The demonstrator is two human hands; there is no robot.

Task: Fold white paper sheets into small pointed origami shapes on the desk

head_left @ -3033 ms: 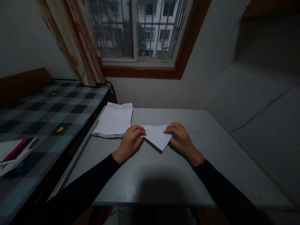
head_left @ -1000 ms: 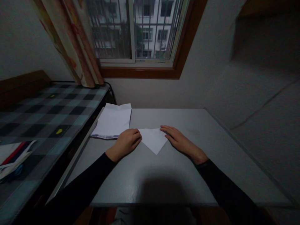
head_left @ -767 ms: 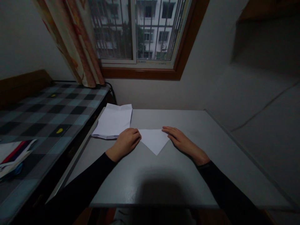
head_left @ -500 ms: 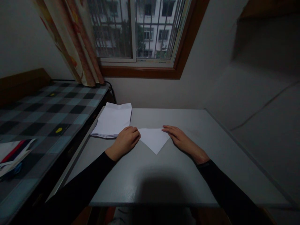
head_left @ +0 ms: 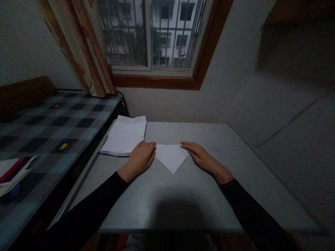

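A sheet of white paper (head_left: 171, 157), folded into a triangle, lies on the grey table between my hands. Its straight edge is at the far side and its point faces me. My left hand (head_left: 142, 156) is at the left corner, fingers bent together over it; the fingertips and that corner are partly hidden. At the right corner, my right hand (head_left: 198, 154) rests with fingers stretched out, the fingertips on the paper near its far edge.
Left of the triangle, a stack of white paper (head_left: 125, 134) lies on the table (head_left: 209, 198), close to my left hand. A bed with a checked cover (head_left: 65, 122) stands along the table's left side, some papers (head_left: 15, 170) on it. Behind are a wall and a barred window (head_left: 167, 38).
The fingers of my left hand have shifted slightly at the paper's left corner. The folded paper and my right hand stay nearly in place; the view has moved a little.
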